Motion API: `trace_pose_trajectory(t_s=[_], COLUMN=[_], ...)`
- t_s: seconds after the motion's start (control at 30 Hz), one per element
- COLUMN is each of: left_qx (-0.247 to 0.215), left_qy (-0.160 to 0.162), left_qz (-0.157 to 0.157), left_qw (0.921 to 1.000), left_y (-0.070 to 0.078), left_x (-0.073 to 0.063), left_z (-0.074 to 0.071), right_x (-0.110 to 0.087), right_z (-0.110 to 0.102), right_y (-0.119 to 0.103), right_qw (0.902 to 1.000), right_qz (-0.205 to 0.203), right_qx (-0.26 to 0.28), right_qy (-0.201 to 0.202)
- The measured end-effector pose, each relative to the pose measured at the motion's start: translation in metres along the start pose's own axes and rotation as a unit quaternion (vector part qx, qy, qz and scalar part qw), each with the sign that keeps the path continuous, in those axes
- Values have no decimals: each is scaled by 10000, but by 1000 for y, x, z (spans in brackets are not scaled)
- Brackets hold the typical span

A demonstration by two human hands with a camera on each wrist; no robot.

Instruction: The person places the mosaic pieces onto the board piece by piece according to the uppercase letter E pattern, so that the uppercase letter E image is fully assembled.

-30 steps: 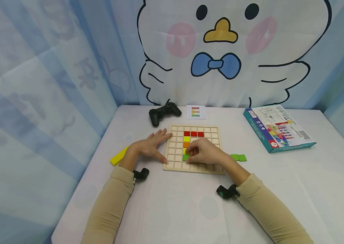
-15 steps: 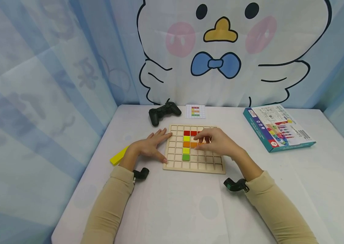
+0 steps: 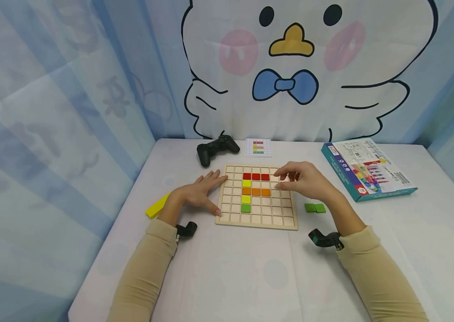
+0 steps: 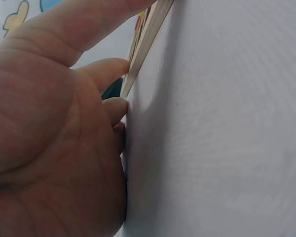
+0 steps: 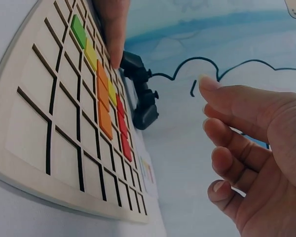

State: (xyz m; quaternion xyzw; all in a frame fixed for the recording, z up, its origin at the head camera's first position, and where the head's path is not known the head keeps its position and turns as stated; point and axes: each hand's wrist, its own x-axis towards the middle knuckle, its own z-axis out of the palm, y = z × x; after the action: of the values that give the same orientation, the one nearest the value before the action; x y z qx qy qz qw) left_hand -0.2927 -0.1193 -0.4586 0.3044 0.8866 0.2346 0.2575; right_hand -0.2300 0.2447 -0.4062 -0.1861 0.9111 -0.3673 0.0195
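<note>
A wooden grid board (image 3: pixel 269 218) lies in the middle of the table. Set in its squares are a row of red tiles (image 3: pixel 256 176), a row of orange tiles (image 3: pixel 256 192), two yellow tiles (image 3: pixel 246 199) and one green tile (image 3: pixel 245 208). My left hand (image 3: pixel 199 193) has its fingers spread, with thumb and fingertips at the board's left edge. Over the board's upper right hovers my right hand (image 3: pixel 306 180), fingers loosely bent. The right wrist view shows nothing between that thumb and those fingers (image 5: pixel 222 131).
Two green tiles (image 3: pixel 315 208) lie right of the board. Behind it are a black game controller (image 3: pixel 217 148) and a small pattern card (image 3: pixel 258 147). A teal box (image 3: pixel 369 169) stands at the back right. Something yellow and long (image 3: pixel 157 205) is partly hidden by the left wrist.
My right hand has moved from the board's lower middle, past the orange row, up and right, uncovering the orange tiles. My left hand has stayed put.
</note>
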Motion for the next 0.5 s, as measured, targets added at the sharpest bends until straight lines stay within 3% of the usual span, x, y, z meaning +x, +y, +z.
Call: trace_pose_trajectory(t_s=[0.5], left_qx=[23], left_qy=[-1], left_qz=[11], left_qw=[10000], left_y=[-1], left_x=[1], left_z=[0], right_x=[-8], right_z=[-24], right_y=[22], right_qw=[9995], right_qz=[236], right_qx=[-18], right_qy=[-204])
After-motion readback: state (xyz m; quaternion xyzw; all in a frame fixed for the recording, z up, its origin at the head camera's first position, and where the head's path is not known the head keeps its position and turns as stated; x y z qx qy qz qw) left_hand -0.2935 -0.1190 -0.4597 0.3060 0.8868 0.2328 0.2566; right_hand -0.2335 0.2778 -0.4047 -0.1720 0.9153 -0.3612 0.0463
